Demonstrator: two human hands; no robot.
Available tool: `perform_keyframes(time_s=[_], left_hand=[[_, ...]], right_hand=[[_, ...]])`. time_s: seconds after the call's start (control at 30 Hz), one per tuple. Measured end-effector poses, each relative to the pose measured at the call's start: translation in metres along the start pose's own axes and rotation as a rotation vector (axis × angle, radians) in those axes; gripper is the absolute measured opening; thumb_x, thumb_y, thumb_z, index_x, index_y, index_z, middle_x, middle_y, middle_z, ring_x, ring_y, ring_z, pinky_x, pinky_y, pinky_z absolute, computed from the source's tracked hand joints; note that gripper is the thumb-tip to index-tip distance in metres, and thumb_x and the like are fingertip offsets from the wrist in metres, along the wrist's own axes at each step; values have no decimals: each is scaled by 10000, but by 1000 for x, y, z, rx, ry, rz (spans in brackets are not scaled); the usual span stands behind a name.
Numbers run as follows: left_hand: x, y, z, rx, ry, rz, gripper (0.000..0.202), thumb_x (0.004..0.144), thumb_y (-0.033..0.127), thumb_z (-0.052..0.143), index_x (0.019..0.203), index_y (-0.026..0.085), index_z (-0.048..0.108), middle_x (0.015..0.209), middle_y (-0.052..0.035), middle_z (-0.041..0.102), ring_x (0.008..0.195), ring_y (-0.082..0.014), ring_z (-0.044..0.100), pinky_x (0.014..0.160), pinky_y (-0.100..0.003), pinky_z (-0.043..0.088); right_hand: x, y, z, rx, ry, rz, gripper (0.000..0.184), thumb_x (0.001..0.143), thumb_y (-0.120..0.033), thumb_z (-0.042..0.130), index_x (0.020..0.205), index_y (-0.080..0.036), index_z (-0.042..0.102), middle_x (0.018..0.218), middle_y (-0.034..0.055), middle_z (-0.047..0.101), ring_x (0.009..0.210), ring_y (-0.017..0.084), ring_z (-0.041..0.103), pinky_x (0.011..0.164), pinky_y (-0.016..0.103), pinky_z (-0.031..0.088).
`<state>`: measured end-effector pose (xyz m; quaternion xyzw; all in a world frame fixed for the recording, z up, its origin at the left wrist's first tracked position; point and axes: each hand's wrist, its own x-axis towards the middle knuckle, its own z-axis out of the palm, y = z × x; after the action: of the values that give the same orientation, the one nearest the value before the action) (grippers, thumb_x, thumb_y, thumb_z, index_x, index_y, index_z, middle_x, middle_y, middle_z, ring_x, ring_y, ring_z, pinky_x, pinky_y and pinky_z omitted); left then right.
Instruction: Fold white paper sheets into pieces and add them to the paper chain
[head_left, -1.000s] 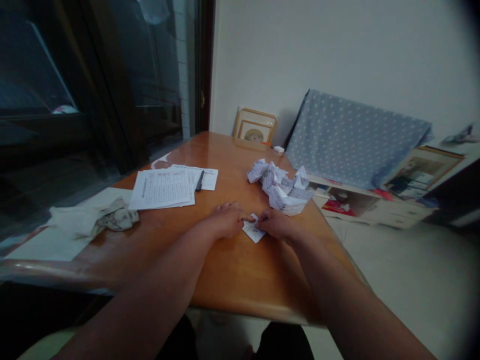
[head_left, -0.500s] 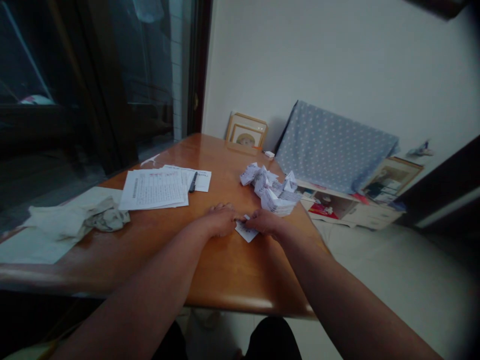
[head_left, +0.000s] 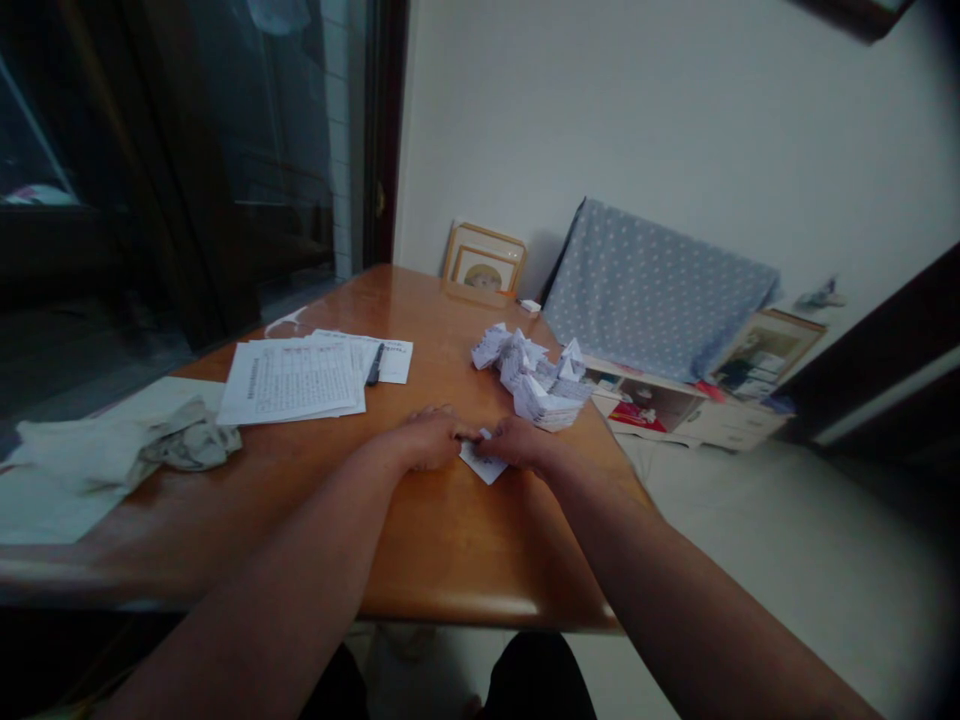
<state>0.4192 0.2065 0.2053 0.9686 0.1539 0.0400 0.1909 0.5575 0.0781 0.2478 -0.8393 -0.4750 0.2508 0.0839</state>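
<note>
A: Where's the slip [head_left: 484, 470] sitting?
B: On the table [head_left: 457, 560], btwn both hands, lying about flat, one corner pointing twd the person.
A: & the L hand [head_left: 429, 440]?
B: It's resting palm down on the wood, just L of the slip, w/ a digit stretching over to its upper L edge. Can't tell if it's pinching or only pressing.
A: R hand [head_left: 519, 443]?
B: It's covering the slip's upper R part, thumb side facing the other hand. Its fingertips are hiding, so can't tell re pinch there either. The tips of both are nearly meeting over the slip.
A: What's around?
B: Folded papers [head_left: 551, 400] are standing in a cluster just beyond the R hand, nr the table's R side. Well to the L, printed sheets [head_left: 292, 380] are lying stacked, w/ a pen [head_left: 374, 364] lying at their R side.
A: Far L?
B: A crumpled cloth [head_left: 191, 437] is lying next to the sheets. At the far end a frame [head_left: 484, 264] is standing, tilting back a bit.
</note>
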Motion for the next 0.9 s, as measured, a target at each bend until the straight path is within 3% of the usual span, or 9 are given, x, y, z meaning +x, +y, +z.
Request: perform_keyframes(time_s=[0.17,0.53,0.73,0.9], left_hand=[[-1,-7,0,-61,-2,29,348,933,399,470,1212,402,677,1115,-32,685,1034,-211,592,942,-317,410],[1,-13,-2,-278,-72,108,315,915,337,496,1119,366,733,1118,44,745,961,-193,650,899,-280,434],[3,-18,1,-377,-31,154,321,869,260,515,1074,277,763,1059,5,763,884,-182,657,822,-250,441],[1,-9,-1,-385,-6,84,293,830,249,527,969,269,784,934,16,773,821,-175,656,730,-229,438]], right_hand=[[3,2,3,13,13,1,325,786,-456,665,763,-132,680,694,66,663,556,128,555,461,223,321],[11,2,7,26,15,16,337,739,-493,697,815,-166,716,754,66,704,605,160,620,478,230,362],[13,-2,8,-12,12,23,410,727,-571,677,822,-175,733,763,77,715,610,173,631,479,239,367],[12,-2,7,-47,30,18,426,718,-583,698,823,-173,741,742,81,709,646,182,630,511,239,381]])
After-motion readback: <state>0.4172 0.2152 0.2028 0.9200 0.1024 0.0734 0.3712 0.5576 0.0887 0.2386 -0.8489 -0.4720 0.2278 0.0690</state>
